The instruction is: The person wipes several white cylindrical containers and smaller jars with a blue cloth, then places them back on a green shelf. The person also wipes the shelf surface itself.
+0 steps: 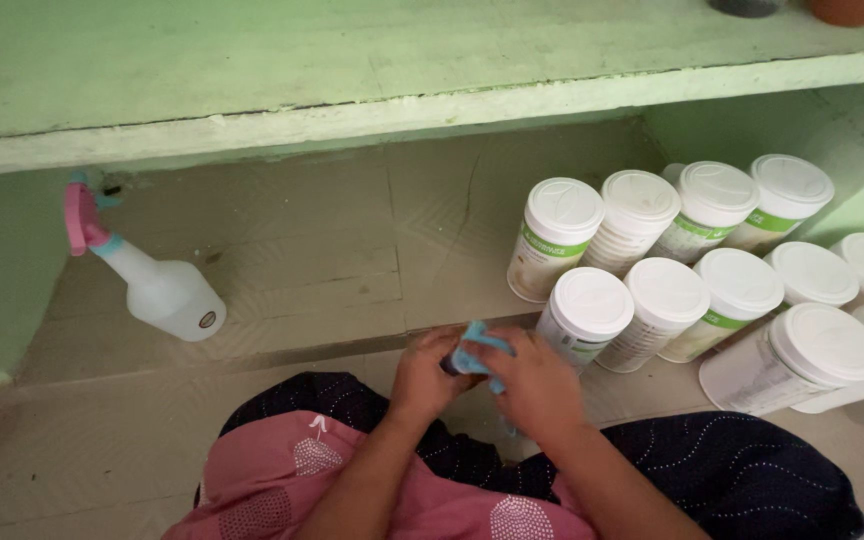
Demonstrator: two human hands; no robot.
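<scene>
My left hand [422, 375] and my right hand [535, 385] meet in front of my knees, low in the middle of the view. Both grip a small light-blue cloth [474, 347] bunched between the fingers, wrapped around a small dark object that is mostly hidden. Just right of my right hand stands a white canister with a white lid [584, 315], the nearest of several like it.
Several white lidded canisters [712, 250] with green labels stand in rows under a pale green shelf [352, 110], on the right. A white spray bottle with a pink trigger [157, 285] stands at the left on the tiled floor [312, 260].
</scene>
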